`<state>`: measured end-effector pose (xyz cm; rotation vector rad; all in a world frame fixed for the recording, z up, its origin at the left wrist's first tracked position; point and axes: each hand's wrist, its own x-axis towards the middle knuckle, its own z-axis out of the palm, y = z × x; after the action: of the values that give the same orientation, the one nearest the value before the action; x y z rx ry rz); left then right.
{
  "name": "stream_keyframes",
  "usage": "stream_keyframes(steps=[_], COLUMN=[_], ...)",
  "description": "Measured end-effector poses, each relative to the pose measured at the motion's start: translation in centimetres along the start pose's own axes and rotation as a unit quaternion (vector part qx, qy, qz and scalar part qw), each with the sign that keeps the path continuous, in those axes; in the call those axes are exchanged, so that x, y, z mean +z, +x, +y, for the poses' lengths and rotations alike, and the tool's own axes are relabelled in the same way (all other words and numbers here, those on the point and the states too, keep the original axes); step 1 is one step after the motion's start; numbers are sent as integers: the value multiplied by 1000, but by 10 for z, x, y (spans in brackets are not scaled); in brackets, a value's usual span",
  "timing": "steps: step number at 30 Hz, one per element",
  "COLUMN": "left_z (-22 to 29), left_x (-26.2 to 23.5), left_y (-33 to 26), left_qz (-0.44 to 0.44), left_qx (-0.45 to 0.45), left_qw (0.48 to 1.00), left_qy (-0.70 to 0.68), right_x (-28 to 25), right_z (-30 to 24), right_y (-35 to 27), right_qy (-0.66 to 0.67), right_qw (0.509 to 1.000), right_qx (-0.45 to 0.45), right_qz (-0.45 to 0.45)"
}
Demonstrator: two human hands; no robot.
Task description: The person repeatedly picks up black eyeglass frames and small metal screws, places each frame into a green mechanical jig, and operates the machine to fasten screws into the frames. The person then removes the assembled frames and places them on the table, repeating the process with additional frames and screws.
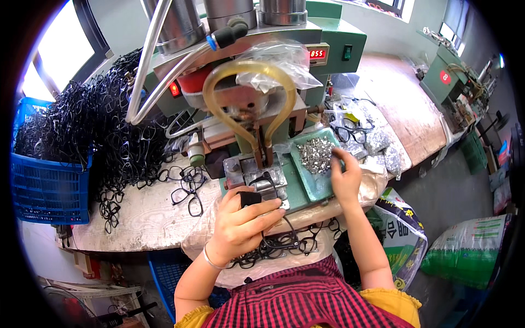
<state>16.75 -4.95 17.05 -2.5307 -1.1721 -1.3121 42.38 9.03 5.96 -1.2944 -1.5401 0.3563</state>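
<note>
My left hand point(238, 221) is closed around a black eyeglass frame point(268, 177) at the metal fixture point(235, 170) of a green bench machine. Part of that frame lies under the machine's two copper-coloured prongs point(262, 153); my fingers hide much of the rest. A black wrap point(250, 199) covers one finger of this hand. My right hand point(346, 177) is at the right edge of a green tray point(314, 186) heaped with small silvery metal parts point(316, 155). Its thumb and forefinger are pinched together; anything between them is too small to make out.
Black eyeglass frames point(120, 120) pile high at the left, beside and in a blue basket point(49, 186). Loose frames point(188, 188) lie on the bench, and more point(284, 243) across my lap. Plastic bags of parts point(377, 139) stand right of the tray. A yellowish hose point(251, 66) loops above the fixture.
</note>
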Motion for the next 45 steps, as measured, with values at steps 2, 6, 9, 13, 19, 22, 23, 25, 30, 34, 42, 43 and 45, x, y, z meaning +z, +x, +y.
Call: stream_keyframes(steps=[2, 6, 9, 13, 19, 22, 23, 25, 30, 34, 42, 43, 45], left_z=[0, 11, 20, 31, -49, -50, -48, -54, -81, -115, -162, -152, -146], left_x=[-1, 1, 8, 12, -17, -52, -60, -77, -106, -92, -59, -58, -45], left_y=[-2, -8, -31, -104, -131, -171, -189, -220, -175, -112, -164, -159, -159], left_qz=[-7, 6, 29, 154, 368, 427, 438, 437, 248, 12, -82, -35, 115], left_qx=[-3, -24, -60, -221, -441, -470, -475, -513, -477, -262, -242, -276, -332], left_qw=[1000, 1000, 998, 962, 805, 765, 759, 739, 831, 917, 937, 928, 923], left_qy=[1, 19, 18, 43, -149, -107, -76, 1, 143, 301, 240, 246, 154], right_x=[7, 45, 44, 38, 69, 43, 33, 11, 9, 16, 3, 0, 0], right_z=[-19, 6, 9, -11, -22, -19, -16, 1, -10, -33, -9, -4, 1], right_y=[3, 27, 26, 19, 29, 13, 5, -5, 4, 20, -12, -15, -18], right_qy=[-53, -169, -159, -119, -150, -144, -93, -89, -211, -155, 34, 69, 185], right_qw=[995, 971, 980, 983, 960, 960, 976, 987, 949, 969, 999, 997, 976], right_qx=[-79, -165, -97, -138, -210, -212, -185, -135, -213, -168, -38, 0, 112], right_qz=[-42, -30, -71, -34, -109, -113, -70, -14, -101, -96, -20, -22, -32])
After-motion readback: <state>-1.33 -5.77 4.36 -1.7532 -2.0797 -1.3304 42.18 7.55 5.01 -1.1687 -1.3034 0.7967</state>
